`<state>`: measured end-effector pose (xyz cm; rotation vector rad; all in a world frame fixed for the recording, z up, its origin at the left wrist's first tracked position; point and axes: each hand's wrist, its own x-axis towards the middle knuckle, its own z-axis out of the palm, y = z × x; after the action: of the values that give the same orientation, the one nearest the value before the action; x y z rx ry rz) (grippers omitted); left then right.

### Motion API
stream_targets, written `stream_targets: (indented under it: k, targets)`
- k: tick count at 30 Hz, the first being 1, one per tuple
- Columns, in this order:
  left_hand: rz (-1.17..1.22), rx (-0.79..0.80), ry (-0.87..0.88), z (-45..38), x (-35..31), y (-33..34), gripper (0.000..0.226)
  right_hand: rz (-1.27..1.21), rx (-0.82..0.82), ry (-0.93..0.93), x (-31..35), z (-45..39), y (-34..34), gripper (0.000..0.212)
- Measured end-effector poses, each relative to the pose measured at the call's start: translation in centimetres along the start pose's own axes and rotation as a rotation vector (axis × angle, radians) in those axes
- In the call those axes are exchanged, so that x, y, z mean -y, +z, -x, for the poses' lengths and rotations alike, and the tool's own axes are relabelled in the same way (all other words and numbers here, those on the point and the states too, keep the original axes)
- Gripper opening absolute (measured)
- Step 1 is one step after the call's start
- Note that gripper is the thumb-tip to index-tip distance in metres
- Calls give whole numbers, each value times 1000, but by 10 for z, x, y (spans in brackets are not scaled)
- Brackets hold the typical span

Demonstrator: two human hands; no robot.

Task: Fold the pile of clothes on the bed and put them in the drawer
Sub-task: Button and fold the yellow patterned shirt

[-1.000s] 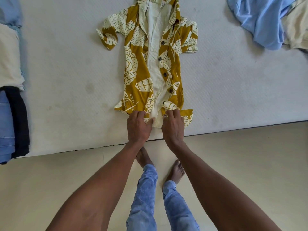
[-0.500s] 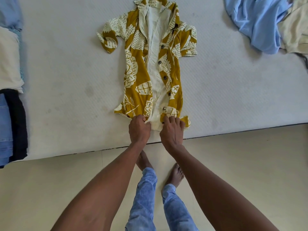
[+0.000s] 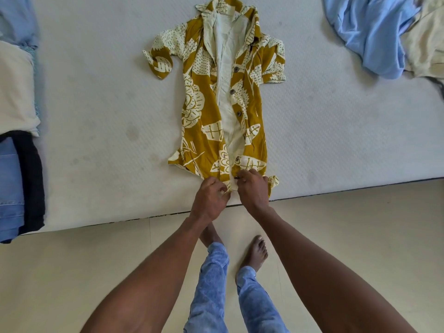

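Note:
A mustard-yellow shirt [image 3: 199, 111] with a cream leaf print lies flat on the white bed [image 3: 96, 116], front up and unbuttoned, collar at the far end. Its hem reaches the bed's near edge. My left hand [image 3: 211, 199] pinches the hem of the left front panel. My right hand [image 3: 253, 188] pinches the hem of the right front panel beside the lowest button. The two hands are almost touching at the placket. The fingertips are hidden in the cloth.
Folded clothes, cream [image 3: 14, 92], black [image 3: 31, 179] and blue denim [image 3: 9, 188], are stacked at the bed's left edge. A crumpled light-blue garment [image 3: 374, 32] and a cream one [image 3: 427, 42] lie at the far right. My bare feet stand on the beige floor [image 3: 360, 236].
Both hands went from lying flatter on the hem to curling and pinching it, and they drew it slightly toward the bed's near edge. The shirt lies longer and straighter.

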<state>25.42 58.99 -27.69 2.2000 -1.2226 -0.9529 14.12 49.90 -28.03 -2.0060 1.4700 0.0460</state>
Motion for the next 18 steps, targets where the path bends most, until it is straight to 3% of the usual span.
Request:
stream_targets:
  k: [3,5,9,14,18]
  targets:
    - [135,-184,-113,-2,-9,-3,25,-298,-57,125,0,-2,-4,22]
    - [209,-263,-219,-8,-16,-4,27,-356,-101,168,2,-2,-6,22]
    - [111,-170,-279,-19,-20,1,11,-342,-185,120,2,4,-4,21]
    - [140,-285,-427,-20,-25,-2,7,-86,-151,-122,3,10,4,18]
    - [215,-145,-343,-23,-20,2,20,-172,-100,-1,4,6,5,16]
